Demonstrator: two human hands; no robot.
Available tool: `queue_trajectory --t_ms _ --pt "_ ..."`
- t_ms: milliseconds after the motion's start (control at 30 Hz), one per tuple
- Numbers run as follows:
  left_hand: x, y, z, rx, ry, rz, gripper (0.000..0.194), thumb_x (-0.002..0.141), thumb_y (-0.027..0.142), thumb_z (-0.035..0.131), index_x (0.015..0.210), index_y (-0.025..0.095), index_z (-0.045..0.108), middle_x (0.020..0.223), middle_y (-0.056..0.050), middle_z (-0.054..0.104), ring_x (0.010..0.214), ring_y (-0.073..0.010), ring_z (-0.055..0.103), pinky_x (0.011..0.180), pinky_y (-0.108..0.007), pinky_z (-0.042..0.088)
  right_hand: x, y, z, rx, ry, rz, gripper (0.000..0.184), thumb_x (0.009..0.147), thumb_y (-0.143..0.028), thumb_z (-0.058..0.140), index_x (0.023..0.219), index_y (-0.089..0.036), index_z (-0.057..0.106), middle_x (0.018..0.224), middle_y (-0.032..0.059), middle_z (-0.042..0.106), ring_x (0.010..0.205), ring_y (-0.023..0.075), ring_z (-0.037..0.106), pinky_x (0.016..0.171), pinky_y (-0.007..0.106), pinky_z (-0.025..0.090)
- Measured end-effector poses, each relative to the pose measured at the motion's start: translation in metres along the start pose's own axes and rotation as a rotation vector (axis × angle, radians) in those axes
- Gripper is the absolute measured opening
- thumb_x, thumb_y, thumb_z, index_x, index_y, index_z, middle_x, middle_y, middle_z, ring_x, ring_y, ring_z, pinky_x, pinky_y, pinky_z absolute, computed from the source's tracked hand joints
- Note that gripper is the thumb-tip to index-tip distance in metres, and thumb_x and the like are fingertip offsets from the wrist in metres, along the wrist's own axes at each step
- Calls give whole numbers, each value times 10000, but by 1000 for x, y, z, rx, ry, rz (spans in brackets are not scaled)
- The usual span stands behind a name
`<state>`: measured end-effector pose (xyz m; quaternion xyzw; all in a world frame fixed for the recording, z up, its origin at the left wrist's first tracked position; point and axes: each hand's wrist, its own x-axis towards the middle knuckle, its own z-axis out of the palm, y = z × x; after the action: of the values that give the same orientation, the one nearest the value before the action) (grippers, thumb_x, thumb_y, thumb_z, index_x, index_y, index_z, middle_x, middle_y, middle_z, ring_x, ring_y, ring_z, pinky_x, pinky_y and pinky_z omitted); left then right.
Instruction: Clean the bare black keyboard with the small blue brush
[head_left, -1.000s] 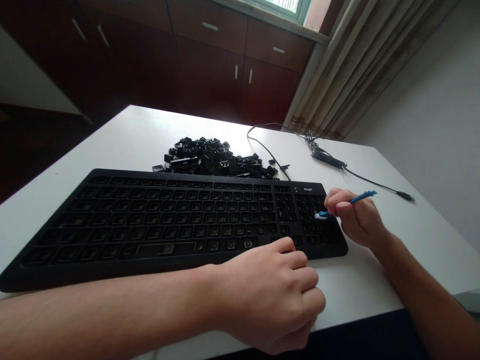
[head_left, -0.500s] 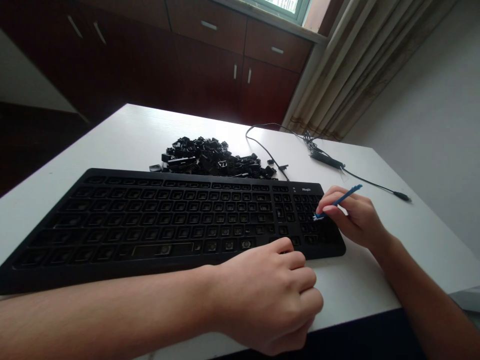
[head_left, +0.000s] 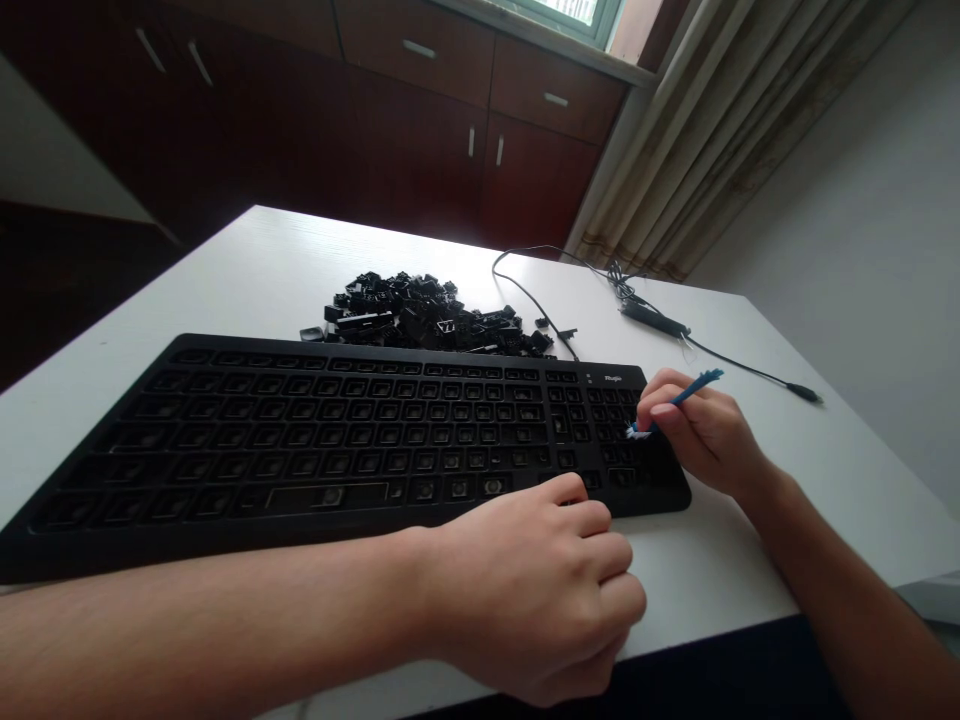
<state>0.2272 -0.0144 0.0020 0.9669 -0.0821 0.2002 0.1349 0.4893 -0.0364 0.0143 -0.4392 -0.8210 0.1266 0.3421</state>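
**Blue brush (head_left: 697,386) at the right end of a bare keyboard (head_left: 349,434)**

The black keyboard lies across the near part of a white table (head_left: 720,570), its key sockets exposed, running from the left edge of the view to right of the middle. The right hand (head_left: 701,430) pinches the slim brush between thumb and fingers, the handle slanting up to the far right. White bristles (head_left: 636,432) splay at the number-pad sockets (whether they press into one is too small to tell).

The left hand (head_left: 547,590) sits at the keyboard's near edge, right of the middle, back upward and fingers curled under. The fingertips are hidden, so I cannot tell whether it grips anything. Its forearm stretches in from the left along the near side.

Just beyond the keyboard's far edge is a heap of loose black keycaps (head_left: 416,315). To the right of it, a black cable loops over the table, is bunched in a coil (head_left: 619,283), and ends in a plug (head_left: 804,392) at the far right. Dark red cabinets (head_left: 420,150) and a beige curtain (head_left: 660,150) stand behind.
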Motion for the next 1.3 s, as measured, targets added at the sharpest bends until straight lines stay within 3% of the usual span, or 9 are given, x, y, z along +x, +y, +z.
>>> queue_trajectory --t_ms 333,733,1300 --pt "0 1 1 -1 13 -4 181 921 297 578 781 189 537 723 -9 551 649 -176 438 684 -374 357 2 -1 2 30 -22 30 203 982 -100 474 841 -185 592 837 44 587 790 158 577 680 309 463" --pt "0 0 1 -2 7 -3 189 938 290 555 784 180 550 719 -3 546 650 -173 429 686 -374 358 -1 -2 -2 -110 -40 -83 116 947 -102 551 937 -188 628 951 70 593 775 147 571 671 296 475" --pt "0 0 0 5 9 0 182 919 293 578 774 192 531 714 -9 551 640 -174 447 683 -365 350 3 1 2 6 -20 24 203 986 -153 488 830 -187 613 833 56 607 772 167 593 663 311 484"
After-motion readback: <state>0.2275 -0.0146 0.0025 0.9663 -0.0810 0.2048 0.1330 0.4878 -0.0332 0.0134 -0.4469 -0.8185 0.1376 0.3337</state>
